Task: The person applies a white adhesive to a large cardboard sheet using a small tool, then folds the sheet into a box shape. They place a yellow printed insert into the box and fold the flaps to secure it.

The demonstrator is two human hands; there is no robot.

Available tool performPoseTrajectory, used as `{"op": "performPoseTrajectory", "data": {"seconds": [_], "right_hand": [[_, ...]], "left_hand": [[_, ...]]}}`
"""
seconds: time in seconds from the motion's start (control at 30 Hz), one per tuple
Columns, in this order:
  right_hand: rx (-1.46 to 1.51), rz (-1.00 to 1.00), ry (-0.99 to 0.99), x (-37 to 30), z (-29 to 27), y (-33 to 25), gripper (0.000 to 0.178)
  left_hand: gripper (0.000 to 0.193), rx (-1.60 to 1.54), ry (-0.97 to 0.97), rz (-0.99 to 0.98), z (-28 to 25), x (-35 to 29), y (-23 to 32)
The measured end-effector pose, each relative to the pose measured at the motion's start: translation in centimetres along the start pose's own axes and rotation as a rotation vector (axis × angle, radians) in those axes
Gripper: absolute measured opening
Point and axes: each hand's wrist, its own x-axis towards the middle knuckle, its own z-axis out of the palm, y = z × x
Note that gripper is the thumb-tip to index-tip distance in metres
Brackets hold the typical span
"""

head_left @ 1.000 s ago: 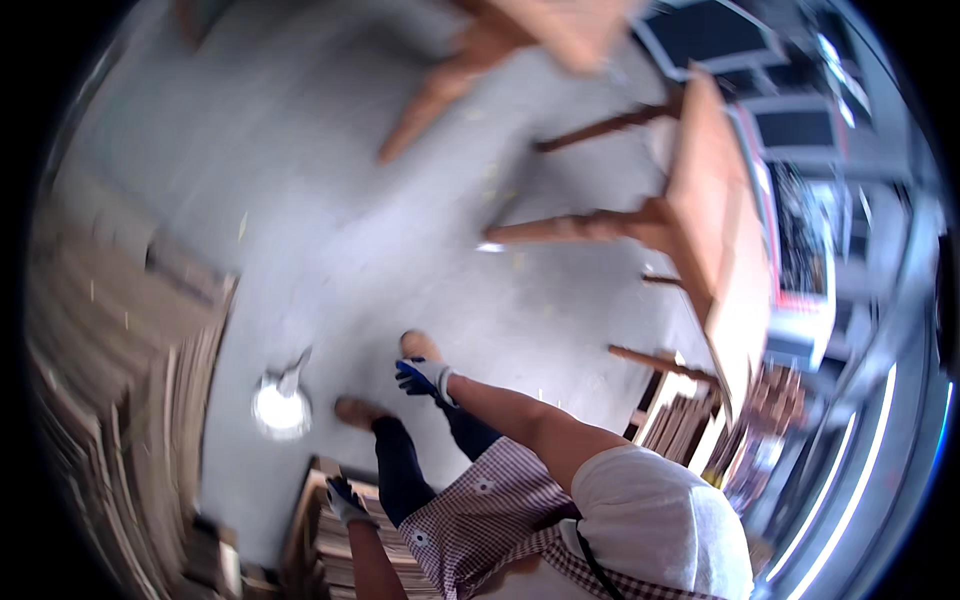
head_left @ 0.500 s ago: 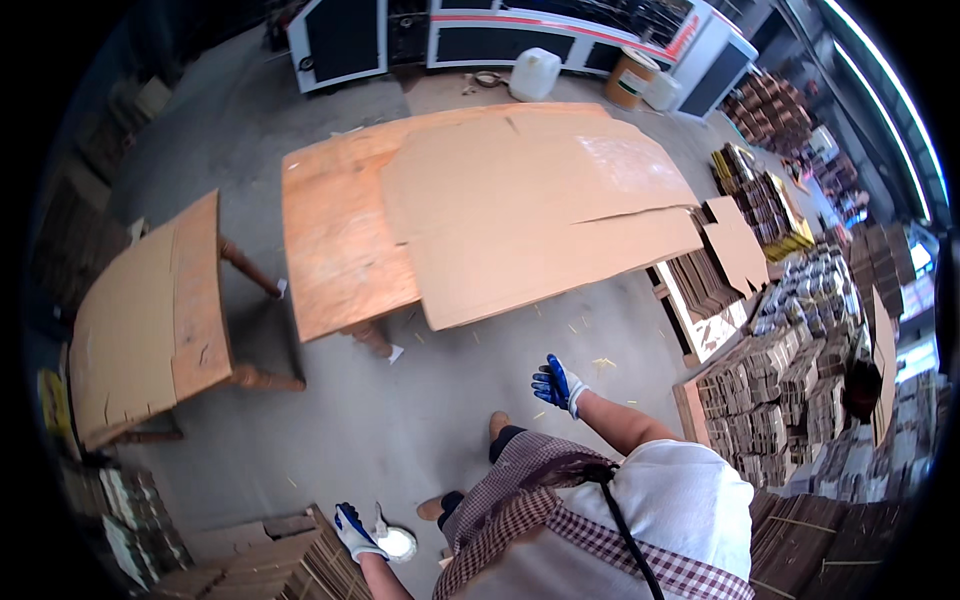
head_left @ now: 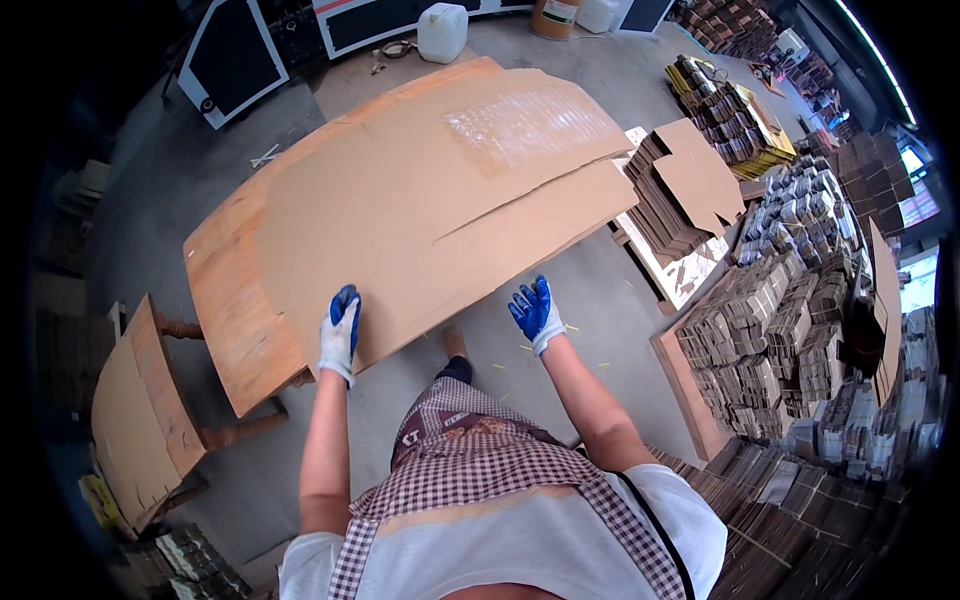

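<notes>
A large flat sheet of brown cardboard [head_left: 430, 200] lies on a wooden table [head_left: 225, 300] in front of me. My left hand [head_left: 340, 335], in a blue and white glove, rests flat on the sheet's near edge. In a matching glove, my right hand [head_left: 533, 312] hovers with fingers spread just off the sheet's near right edge, holding nothing. My checked apron and one foot show below.
A smaller wooden table [head_left: 140, 420] bearing a cardboard piece stands at the left. Stacks of folded cardboard [head_left: 680, 190] and bundled stacks [head_left: 790, 330] fill the right side. A white canister [head_left: 442, 32] and dark machine panels [head_left: 235, 60] stand beyond the table.
My view has swung from the floor and stacks round to the big table. Both hands have risen and reached forward; the left one now lies on the cardboard sheet.
</notes>
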Motion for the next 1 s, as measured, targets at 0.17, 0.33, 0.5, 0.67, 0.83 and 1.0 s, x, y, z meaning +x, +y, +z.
{"op": "performPoseTrajectory", "data": {"seconds": [0.17,0.33,0.5,0.67,0.83,1.0], "right_hand": [[0.015,0.061,0.117,2.8,0.7,-2.8,0.074],[0.153,0.059,0.100,5.1,-0.4,-5.0,0.067],[0.181,0.046,0.085,6.5,-0.9,-6.5,0.065],[0.343,-0.175,-0.083,7.8,-3.3,-8.7,0.066],[0.505,-0.106,-0.229,9.7,-3.5,-10.2,0.072],[0.421,-0.120,-0.178,10.5,-4.4,-10.0,0.068]], "left_hand": [[0.050,0.170,-0.153,-0.012,7.0,13.3,5.5],[0.064,0.515,-0.168,0.107,11.5,26.8,8.5],[0.073,1.070,-0.063,0.332,13.2,37.3,9.8],[0.039,0.975,-0.051,0.715,18.7,35.7,11.0],[0.040,0.924,-0.140,0.761,19.7,30.4,6.7],[0.039,1.043,-0.115,0.762,21.0,29.4,4.9]]}}
